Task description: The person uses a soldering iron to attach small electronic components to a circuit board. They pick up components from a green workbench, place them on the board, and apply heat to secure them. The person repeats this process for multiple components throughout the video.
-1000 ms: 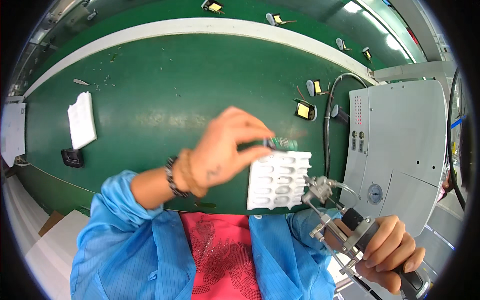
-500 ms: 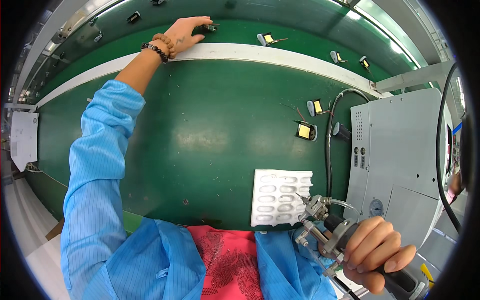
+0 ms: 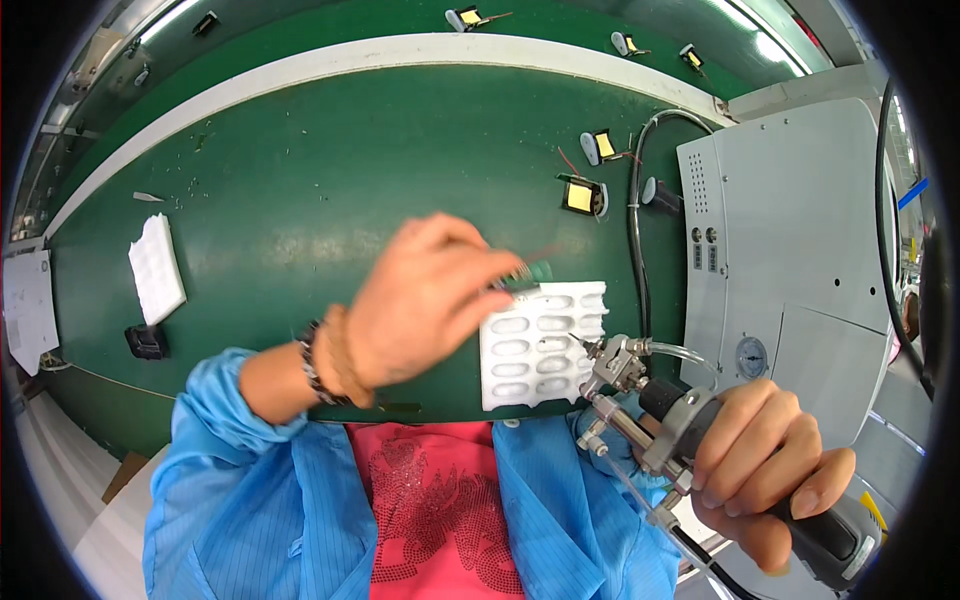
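Head view: the left hand (image 3: pixel 425 300) pinches a small green part (image 3: pixel 530 275) between its fingertips, just over the top edge of a white moulded tray (image 3: pixel 545 345) lying on the green worktop (image 3: pixel 330 170). The tray's oval pockets look bare, as far as I can tell. The right hand (image 3: pixel 765 460) is wrapped tight around a dispensing gun (image 3: pixel 650 400), its nozzle over the tray's right edge.

Left hand (image 3: pixel 425 300) raised mid-frame, fingertips pinched together, wrist bent; right hand (image 3: pixel 765 455) at lower right, fingers curled in a tight grip.
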The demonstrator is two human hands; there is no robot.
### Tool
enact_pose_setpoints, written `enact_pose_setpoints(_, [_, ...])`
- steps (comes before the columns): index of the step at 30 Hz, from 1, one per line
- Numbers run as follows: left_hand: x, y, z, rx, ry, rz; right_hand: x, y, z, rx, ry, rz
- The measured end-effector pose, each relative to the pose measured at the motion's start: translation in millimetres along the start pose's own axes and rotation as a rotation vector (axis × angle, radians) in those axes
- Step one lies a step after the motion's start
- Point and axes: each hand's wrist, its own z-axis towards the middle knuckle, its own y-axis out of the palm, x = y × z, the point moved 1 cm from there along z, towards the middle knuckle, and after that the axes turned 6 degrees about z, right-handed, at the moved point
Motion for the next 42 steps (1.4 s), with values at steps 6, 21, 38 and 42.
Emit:
enact_pose_setpoints(6, [17,55,-15,0.105,0.066,0.085,-4,0,0,-0.029,0.01,0.021])
enact_pose_setpoints(21, [0,49,-24,0.094,-0.007,-0.126,21,9,7,-0.042,0.037,0.008])
enact_pose_setpoints(38, [-35,27,-52,0.162,-0.057,-0.223,75,62,22,-0.146,0.131,0.019])
enact_pose_setpoints(42, [-38,31,-55,0.184,-0.09,-0.262,81,63,16,-0.141,0.142,0.003])
